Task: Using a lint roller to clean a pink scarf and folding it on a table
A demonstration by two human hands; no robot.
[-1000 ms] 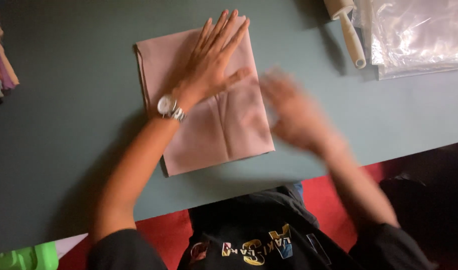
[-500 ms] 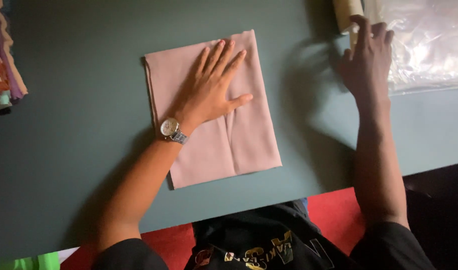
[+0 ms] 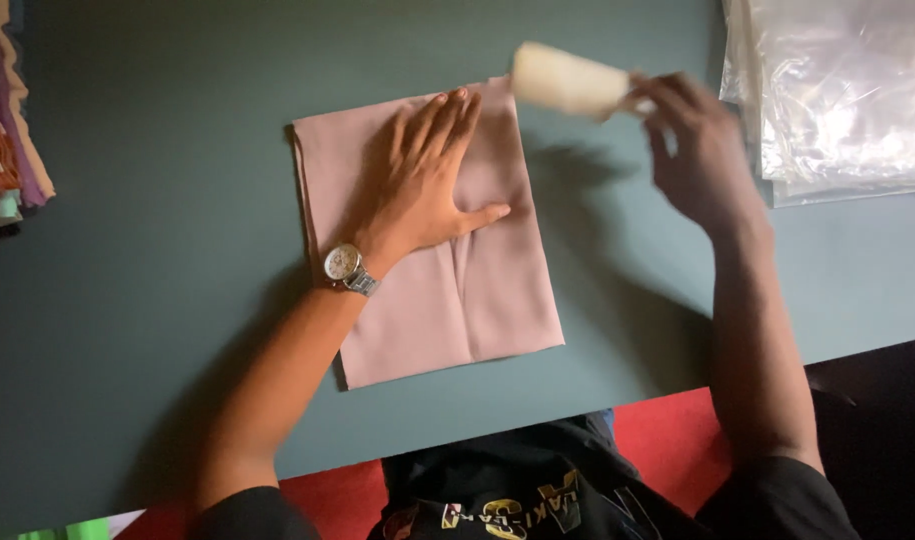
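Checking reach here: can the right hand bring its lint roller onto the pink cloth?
Probably yes: the right hand holds the lint roller by the folded pink cloth; the left hand covers only its upper part.

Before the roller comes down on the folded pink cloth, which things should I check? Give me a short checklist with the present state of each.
1. Left hand flat on the folded pink cloth, holding it: ok.
2. Cloth lies fully on the green table, no edge hanging off: ok.
3. Cloth smooth: not ok, a crease runs down from the thumb.
4. Right hand grips the pale roller by its handle: ok, though blurred.
5. Roller surface clean: cannot tell, too blurred.
6. Clear plastic bags away from the cloth: ok.
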